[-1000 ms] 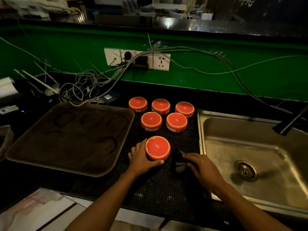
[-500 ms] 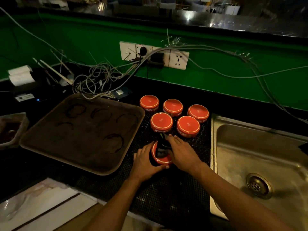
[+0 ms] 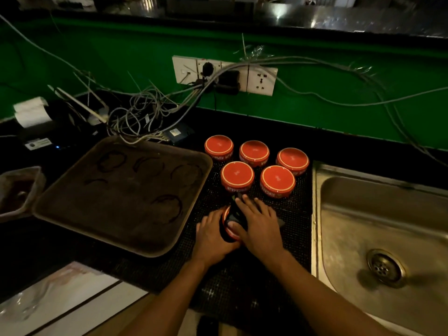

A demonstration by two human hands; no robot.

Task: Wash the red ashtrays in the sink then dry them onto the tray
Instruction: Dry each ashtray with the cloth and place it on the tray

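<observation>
A black bench (image 3: 72, 241) runs below a green wall (image 3: 339, 93). At 3 o'clock a steel sink (image 3: 322, 214) is set into it. At 9 o'clock lies a brown tray (image 3: 72, 202) marked with dark rings. Between them a black mesh mat (image 3: 298, 226) carries the red ashtrays. Five upside-down ashtrays (image 3: 277, 180) stand at 12 o'clock in two rows, close together. A tangle of grey cables (image 3: 145, 112) hangs from a white socket strip (image 3: 260, 80) at 11 o'clock. At the centre, the left hand (image 3: 213, 235) has its fingers curled round the side of a sixth ashtray (image 3: 231, 230). The right hand (image 3: 258, 220) lies flat on top of it, fingers straight, pressing a dark cloth (image 3: 234, 212) against it.
</observation>
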